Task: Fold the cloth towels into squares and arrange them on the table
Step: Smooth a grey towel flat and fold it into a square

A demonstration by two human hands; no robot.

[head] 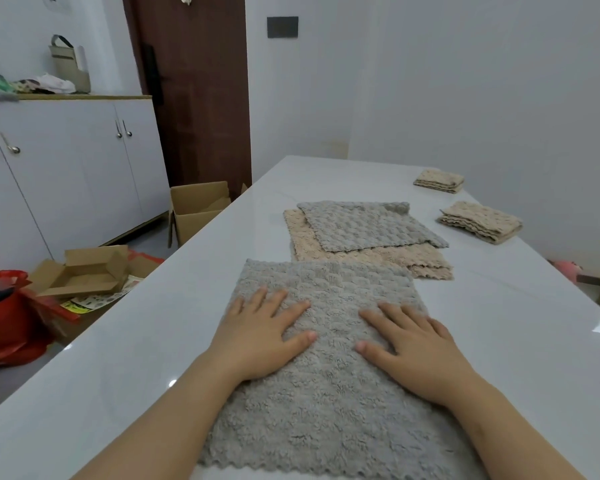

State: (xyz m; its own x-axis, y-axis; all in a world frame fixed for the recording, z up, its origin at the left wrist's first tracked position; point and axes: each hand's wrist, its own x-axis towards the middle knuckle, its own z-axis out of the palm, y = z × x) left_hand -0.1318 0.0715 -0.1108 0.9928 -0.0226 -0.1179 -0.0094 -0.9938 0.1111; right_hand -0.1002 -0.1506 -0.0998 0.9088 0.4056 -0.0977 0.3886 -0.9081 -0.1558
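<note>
Head view: both palms, left hand (262, 332) and right hand (414, 344), spread flat on the fluffy grey microfibre towel (326, 393). It's probably floppy and light, so I'd pinch the near corners.

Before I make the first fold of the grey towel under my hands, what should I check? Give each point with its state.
1. Near grey towel spread flat on the table: ok.
2. Left hand and right hand flat on it, holding nothing: ok.
3. Its far edge clear of the beige towel: cannot tell.
4. Bare table beside the folded beige towels for the next square: ok.
</note>
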